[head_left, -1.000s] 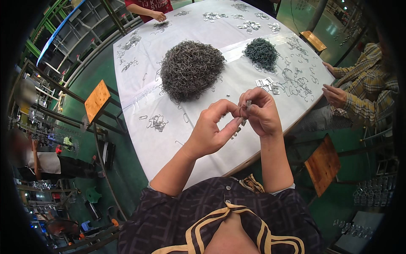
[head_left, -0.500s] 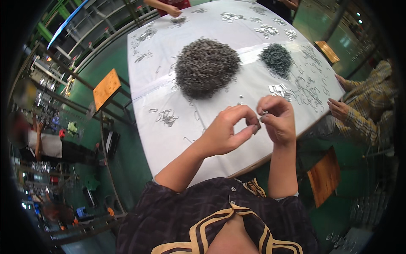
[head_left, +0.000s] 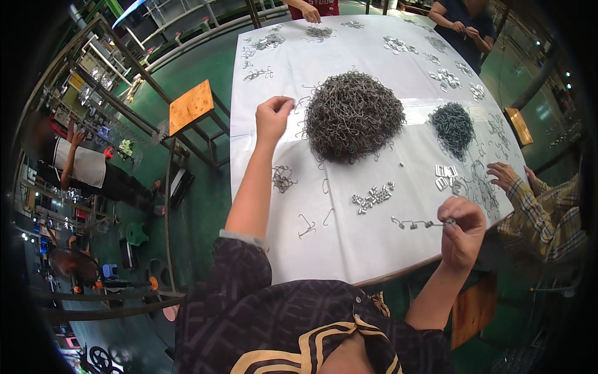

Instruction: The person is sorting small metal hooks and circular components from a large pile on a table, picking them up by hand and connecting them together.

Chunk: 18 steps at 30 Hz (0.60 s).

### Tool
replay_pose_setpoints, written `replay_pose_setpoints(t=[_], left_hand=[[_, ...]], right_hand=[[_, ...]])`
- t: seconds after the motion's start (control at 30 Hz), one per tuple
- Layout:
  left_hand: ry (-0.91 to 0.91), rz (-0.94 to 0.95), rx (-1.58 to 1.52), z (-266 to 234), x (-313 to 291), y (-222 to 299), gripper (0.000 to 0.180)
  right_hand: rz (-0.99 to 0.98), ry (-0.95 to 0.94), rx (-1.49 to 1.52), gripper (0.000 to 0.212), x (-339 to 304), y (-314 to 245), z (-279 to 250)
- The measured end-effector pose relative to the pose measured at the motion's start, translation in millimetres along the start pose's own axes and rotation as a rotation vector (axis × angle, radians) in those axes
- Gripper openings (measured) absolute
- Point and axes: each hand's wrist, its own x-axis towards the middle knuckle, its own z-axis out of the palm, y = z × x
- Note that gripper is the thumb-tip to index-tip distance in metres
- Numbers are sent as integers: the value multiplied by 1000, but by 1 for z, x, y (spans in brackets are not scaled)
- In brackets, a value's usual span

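Observation:
My left hand (head_left: 273,121) reaches over the table just left of a big heap of dark wire hooks (head_left: 354,117). Its fingertips are pinched together; whatever is in them is too small to make out. At the near right, my right hand (head_left: 462,230) is closed on a thin, wavy wire strand with small metal pieces (head_left: 413,225), which sticks out leftward just above the white tabletop. Left of that strand is a cluster of small silver metal sleeves (head_left: 372,198). A few loose wire hooks (head_left: 306,227) lie nearer to me, and a small bunch of hooks (head_left: 282,179) is below my left forearm's far end.
A smaller heap of dark green-grey pieces (head_left: 453,129) stands at the right, with flat silver buckles (head_left: 446,177) nearby. Co-workers' hands are at the table's right edge (head_left: 501,174) and far side (head_left: 309,12). A wooden stool (head_left: 191,107) stands off the left edge.
My hands were close together at the table's near side. Now the left has gone far left beside the big heap, and the right has moved right with the strand showing. The view has shifted.

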Motion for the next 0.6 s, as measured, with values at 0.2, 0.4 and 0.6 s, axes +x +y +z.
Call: replay_pose_setpoints(t=[0.2,0.4,0.6], left_hand=[[-75,-111,750,8,77,-130,41],[-381,-87,790,64,110,-136,52],[-394,270,745,60,103,-149,33]], right_hand=[[-90,37,-50,25,8,-12,-11],[-75,88,-138,25,7,-24,-23],[-103,124,-165,24,12,-27,-27]])
